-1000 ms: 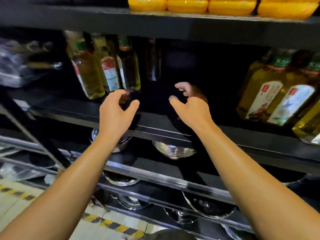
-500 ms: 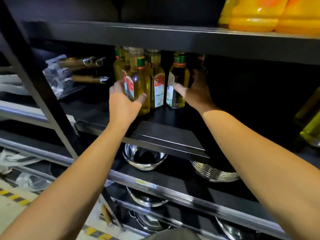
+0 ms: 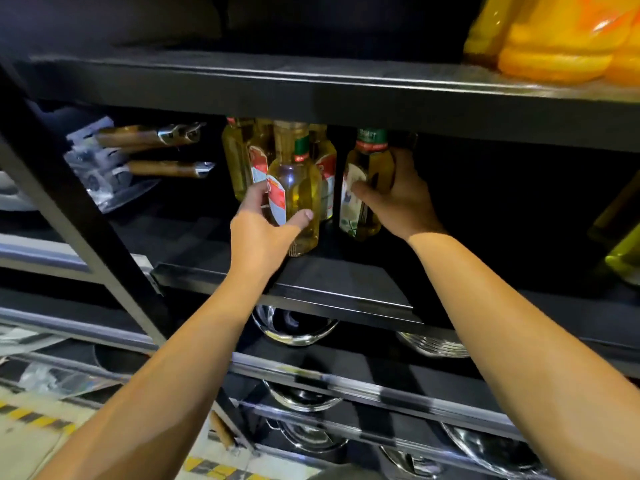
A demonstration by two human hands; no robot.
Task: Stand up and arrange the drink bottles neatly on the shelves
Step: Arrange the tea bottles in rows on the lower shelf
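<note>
Several clear bottles of yellow liquid stand close together on a black shelf (image 3: pixel 346 282). My left hand (image 3: pixel 263 233) wraps around the front bottle with a red-and-white label (image 3: pixel 301 195); thumb on the right, fingers on the left. My right hand (image 3: pixel 398 195) grips a green-capped bottle with a white label (image 3: pixel 360 188) just to the right of it. Two more red-labelled bottles (image 3: pixel 242 161) stand behind, partly hidden. Both held bottles are upright on the shelf.
Orange-yellow jugs (image 3: pixel 554 39) sit on the shelf above at the right. Packaged wooden-handled utensils (image 3: pixel 138 157) lie at the left. More yellow bottles (image 3: pixel 623 244) show at the far right edge. Steel bowls (image 3: pixel 298 327) fill the lower shelves. A black upright post (image 3: pixel 79 216) slants at the left.
Both hands went from open in front of the shelf to closed around bottles. The view shifted left and closer to the bottle group.
</note>
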